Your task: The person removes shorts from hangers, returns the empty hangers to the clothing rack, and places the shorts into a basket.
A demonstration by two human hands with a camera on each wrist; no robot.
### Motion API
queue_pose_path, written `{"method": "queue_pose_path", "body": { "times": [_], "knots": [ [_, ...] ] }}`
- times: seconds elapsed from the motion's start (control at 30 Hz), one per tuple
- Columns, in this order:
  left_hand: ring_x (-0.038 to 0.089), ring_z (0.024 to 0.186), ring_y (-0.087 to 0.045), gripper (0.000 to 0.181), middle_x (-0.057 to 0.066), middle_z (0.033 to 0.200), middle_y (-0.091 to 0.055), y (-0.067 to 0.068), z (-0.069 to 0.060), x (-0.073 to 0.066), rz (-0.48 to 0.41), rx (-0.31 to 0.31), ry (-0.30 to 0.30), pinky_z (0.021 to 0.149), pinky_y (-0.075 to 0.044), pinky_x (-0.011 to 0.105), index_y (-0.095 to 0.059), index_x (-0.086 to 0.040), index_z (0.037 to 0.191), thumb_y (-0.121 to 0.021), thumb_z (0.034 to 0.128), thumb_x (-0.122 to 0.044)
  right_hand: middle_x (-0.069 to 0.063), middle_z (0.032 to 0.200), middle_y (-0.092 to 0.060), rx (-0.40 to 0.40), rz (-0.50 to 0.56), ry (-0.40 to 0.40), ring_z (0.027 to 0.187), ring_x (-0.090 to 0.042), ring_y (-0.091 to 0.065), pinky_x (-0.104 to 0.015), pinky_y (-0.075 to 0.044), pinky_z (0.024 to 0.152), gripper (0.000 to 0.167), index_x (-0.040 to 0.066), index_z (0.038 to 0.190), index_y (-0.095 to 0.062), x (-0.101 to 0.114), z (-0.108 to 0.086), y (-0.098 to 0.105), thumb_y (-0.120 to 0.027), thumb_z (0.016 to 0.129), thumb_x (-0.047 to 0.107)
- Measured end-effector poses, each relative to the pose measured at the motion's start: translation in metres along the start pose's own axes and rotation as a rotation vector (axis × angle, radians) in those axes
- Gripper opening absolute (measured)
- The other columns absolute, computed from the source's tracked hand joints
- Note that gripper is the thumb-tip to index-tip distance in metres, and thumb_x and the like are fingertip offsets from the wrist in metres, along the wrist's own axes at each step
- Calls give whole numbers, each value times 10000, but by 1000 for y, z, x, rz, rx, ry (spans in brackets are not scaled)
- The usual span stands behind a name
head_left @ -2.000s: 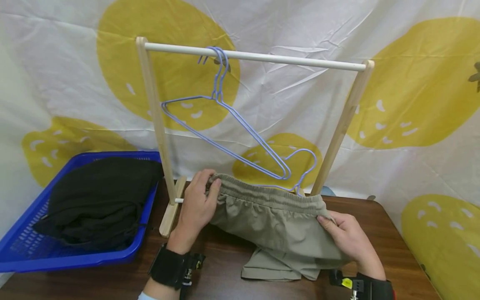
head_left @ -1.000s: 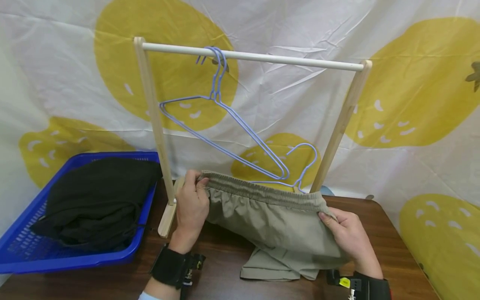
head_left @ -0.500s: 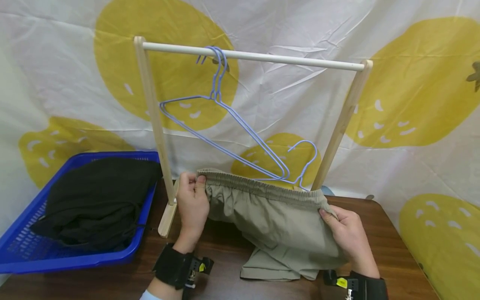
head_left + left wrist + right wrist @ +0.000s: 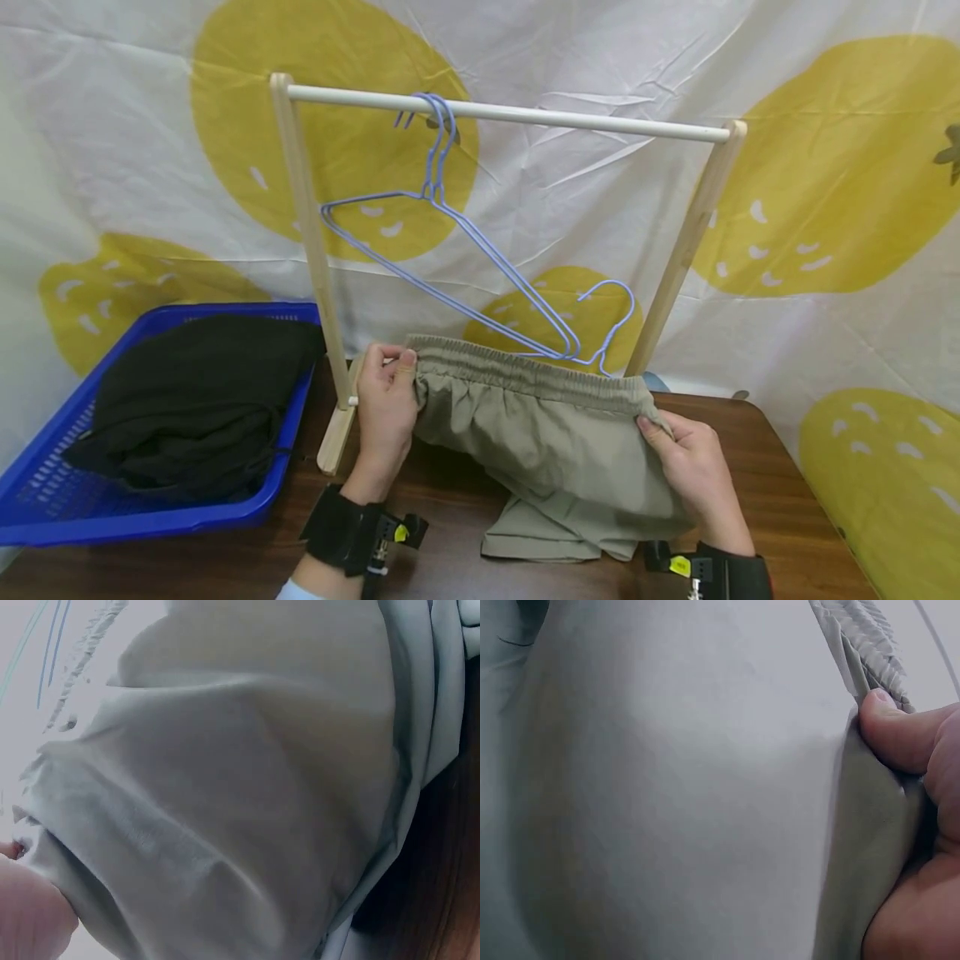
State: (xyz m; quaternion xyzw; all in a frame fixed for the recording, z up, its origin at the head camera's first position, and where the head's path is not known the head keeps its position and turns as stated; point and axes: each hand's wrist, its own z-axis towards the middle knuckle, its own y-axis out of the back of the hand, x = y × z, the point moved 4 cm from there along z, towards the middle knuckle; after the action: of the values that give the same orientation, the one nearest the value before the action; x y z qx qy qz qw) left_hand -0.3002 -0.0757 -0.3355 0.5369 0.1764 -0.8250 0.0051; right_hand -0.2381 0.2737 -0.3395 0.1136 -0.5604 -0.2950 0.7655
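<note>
A pair of khaki pants [image 4: 555,442] with a gathered elastic waistband is stretched between both hands above the table, its lower part folded on the wood. My left hand [image 4: 386,408] pinches the waistband's left end between thumb and fingers. At the other end, my right hand [image 4: 697,467] grips the waistband, thumb in front, as the right wrist view also shows. Behind the waistband a blue wire hanger [image 4: 606,346] shows its hook and a bit of its shoulder. The rest of it is hidden, and I cannot tell whether it lies inside the waist.
A wooden rack with a white rail [image 4: 525,115] stands behind the pants. Two blue hangers [image 4: 495,262] hang from it, left of centre. On the left, a blue basket [image 4: 150,525] holds black clothing [image 4: 202,400]. All this is on a brown wooden table [image 4: 750,442].
My left hand has shifted left, pulling the waistband wider, and its fingertips have moved along the edge. The loose hanger's hook has risen and turned slightly. My right hand has barely moved.
</note>
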Motion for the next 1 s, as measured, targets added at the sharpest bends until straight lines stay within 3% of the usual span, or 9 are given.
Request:
{"method": "queue_pose_path", "body": {
  "times": [0.2, 0.27, 0.37, 0.5, 0.63, 0.73, 0.83, 1.0],
  "knots": [
    [35, 461, -243, 129, -49, 638, -319, -1, 0, 6, -82, -61, 36, 461, -241, 189, -518, -38, 1012, -497, 1092, -136, -43, 763, -653, 6, 2, -4, 624, -48, -501, -255, -440, 561, 198, -26, 901, -746, 3, -1, -1, -652, 1017, 104],
    [38, 473, -248, 145, -49, 640, -313, -1, 0, 6, -82, -62, 32, 474, -245, 194, -529, -24, 1020, -503, 1090, -147, -50, 762, -662, 0, 6, -11, 620, -48, -510, -257, -446, 557, 200, -27, 908, -752, 3, 0, -1, -653, 1017, 109],
    [45, 489, -247, 228, -55, 613, -288, -1, 0, 5, -11, -55, 1, 497, -246, 207, -584, 36, 1008, -526, 1084, -170, -50, 754, -660, -17, -2, -19, 615, -43, -506, -253, -441, 552, 210, -25, 884, -748, 2, 0, -1, -656, 1016, 109],
    [33, 462, -240, 319, -68, 560, -273, 2, -2, 4, 177, -84, -115, 480, -227, 214, -657, 50, 914, -565, 1073, -211, -38, 730, -643, -24, -6, -32, 605, -42, -501, -252, -436, 550, 223, -24, 859, -739, 3, 0, -1, -658, 1015, 113],
    [6, 413, -210, 410, -70, 518, -261, 5, -5, 3, 415, -173, -345, 433, -193, 218, -534, -29, 674, -619, 1045, -181, -46, 728, -646, -24, -21, -26, 608, -43, -501, -251, -434, 554, 217, -14, 864, -745, 7, -1, -3, -661, 1014, 119],
    [0, 409, -189, 485, -64, 508, -243, 4, -9, 0, 518, -218, -489, 424, -177, 216, -406, -75, 604, -643, 1025, -125, -57, 741, -654, -25, -31, -16, 614, -42, -500, -249, -432, 558, 209, -12, 869, -748, 10, -2, -3, -662, 1012, 114],
    [-6, 404, -186, 492, -56, 491, -251, 4, -10, -2, 533, -226, -532, 412, -167, 205, -400, -83, 595, -645, 1021, -109, -71, 770, -672, -19, -30, -12, 630, -39, -507, -246, -439, 569, 197, -21, 904, -760, 12, -2, -4, -659, 1013, 108],
    [-22, 411, -185, 471, -72, 493, -246, -1, -12, -2, 455, -171, -509, 402, -153, 195, -442, -83, 601, -641, 1027, -106, -80, 815, -709, -9, 14, -12, 650, -37, -528, -246, -449, 579, 208, -51, 980, -771, 12, -2, -8, -639, 1025, 104]
  ]
}}
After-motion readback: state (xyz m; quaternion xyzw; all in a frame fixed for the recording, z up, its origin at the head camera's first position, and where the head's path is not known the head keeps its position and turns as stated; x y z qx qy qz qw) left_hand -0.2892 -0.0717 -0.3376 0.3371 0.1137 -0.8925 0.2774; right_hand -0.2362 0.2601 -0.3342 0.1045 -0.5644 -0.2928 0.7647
